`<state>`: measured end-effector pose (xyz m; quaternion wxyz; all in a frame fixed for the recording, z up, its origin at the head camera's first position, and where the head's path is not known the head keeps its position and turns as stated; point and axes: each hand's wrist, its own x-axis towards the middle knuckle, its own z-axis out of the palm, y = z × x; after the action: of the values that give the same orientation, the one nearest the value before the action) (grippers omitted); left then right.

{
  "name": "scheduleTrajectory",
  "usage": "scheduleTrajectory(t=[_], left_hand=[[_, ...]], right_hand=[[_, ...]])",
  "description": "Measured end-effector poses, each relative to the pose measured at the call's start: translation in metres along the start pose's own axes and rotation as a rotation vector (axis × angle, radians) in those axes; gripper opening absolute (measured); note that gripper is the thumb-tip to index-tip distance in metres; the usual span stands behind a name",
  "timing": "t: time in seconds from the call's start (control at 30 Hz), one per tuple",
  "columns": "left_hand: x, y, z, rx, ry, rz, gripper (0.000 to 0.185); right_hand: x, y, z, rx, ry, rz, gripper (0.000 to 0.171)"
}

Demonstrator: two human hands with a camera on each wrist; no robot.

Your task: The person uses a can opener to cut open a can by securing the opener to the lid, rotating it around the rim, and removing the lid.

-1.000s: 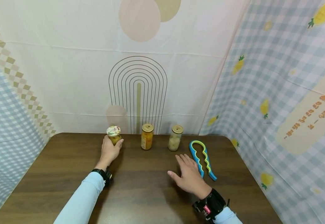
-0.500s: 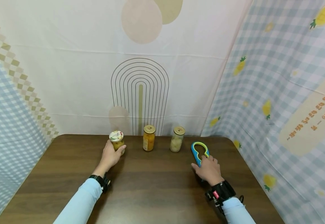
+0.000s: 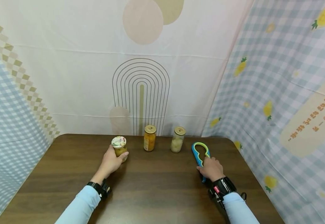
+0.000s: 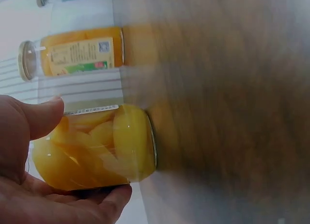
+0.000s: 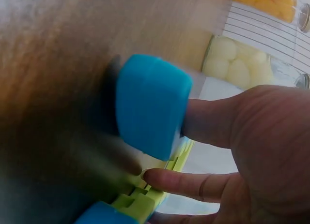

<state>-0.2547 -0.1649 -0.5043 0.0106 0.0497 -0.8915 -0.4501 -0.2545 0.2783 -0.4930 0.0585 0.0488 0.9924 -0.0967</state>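
At the table's left my left hand [image 3: 110, 161] grips a glass jar of yellow fruit pieces [image 4: 101, 146] with a white patterned lid. Its thumb lies along one side and fingers curl round the other; the jar stands upright, close over the table. On the right, my right hand [image 3: 212, 169] holds the handle part of a blue and green jar opener [image 3: 196, 153], whose rounded loop points toward the back. In the right wrist view the thumb presses behind one blue handle end [image 5: 152, 108], and a fingertip reaches the green toothed inner side [image 5: 145, 200].
An orange-filled jar [image 3: 149, 139] with a gold lid stands at the back middle. Right of it is a jar of pale round fruit [image 3: 177, 140]. A white cloth [image 3: 81, 77] hangs behind the brown table [image 3: 157, 193], with checked cloth [image 3: 263, 77] at the right.
My right hand has moved right from beside the jar opener and taken hold of its handle part. My left hand has brought its jar a little nearer and to the right.
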Motion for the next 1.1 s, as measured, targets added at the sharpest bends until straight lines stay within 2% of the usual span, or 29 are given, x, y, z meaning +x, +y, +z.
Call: scheduleTrajectory(t=[0.2, 0.5, 0.8, 1.1], left_hand=[[-0.012, 0.002, 0.002, 0.012, -0.045, 0.006, 0.076], [-0.029, 0.003, 0.001, 0.022, -0.044, 0.019, 0.078], [-0.030, 0.005, 0.003, 0.028, -0.027, 0.027, 0.077], [-0.031, 0.006, 0.002, 0.047, -0.028, 0.020, 0.079]], right_hand=[[0.002, -0.001, -0.004, -0.035, -0.022, -0.008, 0.037], [0.002, -0.002, -0.002, -0.069, -0.026, -0.013, 0.039], [0.004, -0.002, -0.003, -0.099, -0.031, -0.014, 0.041], [0.002, -0.005, 0.001, -0.106, -0.019, -0.015, 0.031]])
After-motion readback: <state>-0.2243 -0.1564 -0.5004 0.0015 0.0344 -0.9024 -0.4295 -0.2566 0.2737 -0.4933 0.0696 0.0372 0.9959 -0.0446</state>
